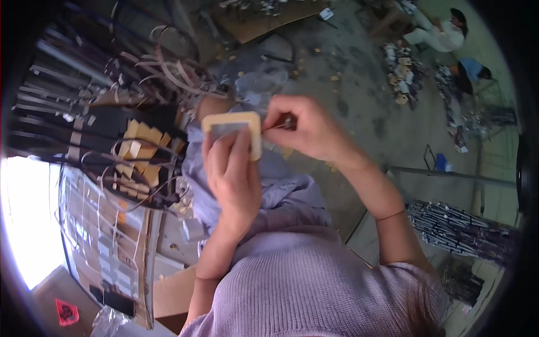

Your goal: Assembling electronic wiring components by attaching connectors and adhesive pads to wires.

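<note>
Here we see the left hand [233,168] near the middle of the view, fingers curled and clamped on a small cream-coloured rectangular frame [255,132] with rounded corners. The thumb lies across the frame's open middle, and the frame stands just above the hand, toward twelve o'clock from it. At about two o'clock from the left hand, the right hand [306,129] has its fingertips pinched together on a small dark thin piece [285,122] that meets the frame's right edge; we cannot tell what kind of piece it is. The two hands sit just beside each other, with the frame between them.

Below the hands, toward six o'clock, a lilac knitted sleeve [314,286] fills the lower part of the view, and a crumpled lilac cloth [286,191] lies under the wrists.

At nine o'clock from the frame there is a stack of yellowish wooden pieces [146,151] among dark wires, and at eleven o'clock a tangle of pale curved strips [174,70]. Toward four o'clock a bundle of grey rods [455,227] rests near a metal rail. Far off at two o'clock, two other people [449,33] crouch on the grey concrete floor [359,84], well apart from our hands, beside heaps of small parts.
</note>
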`<state>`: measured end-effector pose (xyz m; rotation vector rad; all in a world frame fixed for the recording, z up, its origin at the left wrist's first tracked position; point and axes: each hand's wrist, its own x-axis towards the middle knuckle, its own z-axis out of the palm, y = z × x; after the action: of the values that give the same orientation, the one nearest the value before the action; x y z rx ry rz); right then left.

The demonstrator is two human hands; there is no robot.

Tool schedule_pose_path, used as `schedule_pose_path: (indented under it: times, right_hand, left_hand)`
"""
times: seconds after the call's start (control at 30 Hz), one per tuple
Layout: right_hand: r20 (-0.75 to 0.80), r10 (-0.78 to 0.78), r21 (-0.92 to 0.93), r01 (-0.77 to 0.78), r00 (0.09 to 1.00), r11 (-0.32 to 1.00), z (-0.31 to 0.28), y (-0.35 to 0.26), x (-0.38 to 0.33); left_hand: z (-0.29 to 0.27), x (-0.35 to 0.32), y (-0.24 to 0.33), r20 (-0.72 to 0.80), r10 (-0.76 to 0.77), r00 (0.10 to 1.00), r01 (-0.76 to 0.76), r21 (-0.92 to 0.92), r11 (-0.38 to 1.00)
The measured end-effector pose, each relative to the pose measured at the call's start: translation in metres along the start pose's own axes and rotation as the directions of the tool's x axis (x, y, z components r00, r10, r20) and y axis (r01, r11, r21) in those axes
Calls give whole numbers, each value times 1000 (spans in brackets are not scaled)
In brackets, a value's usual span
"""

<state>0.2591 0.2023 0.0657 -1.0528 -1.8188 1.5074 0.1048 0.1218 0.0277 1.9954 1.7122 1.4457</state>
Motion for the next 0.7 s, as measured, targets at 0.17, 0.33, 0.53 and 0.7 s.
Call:
schedule_pose_path:
  times: [0.17, 0.33, 0.53, 0.7]
  right_hand:
    - [134, 178, 397, -217, 975, 892, 6, 30, -2]
    - [186, 263, 398, -318, 947, 860, 7, 31, -5]
    - [-185, -338, -514, 203, 923, 834, 24, 16, -19]
    - [-160, -57, -93, 43, 986, 995, 24, 19, -18]
  left_hand:
    - [-4, -11, -1, 35, 46, 998, -52, 175, 983]
    - [-3, -9, -3, 55, 110, 992, -120, 222, 968]
    - [-2, -6, -2, 84, 78, 993, -95, 230, 968]
    - [-8, -6, -2, 139, 0, 990, -21, 150, 988]
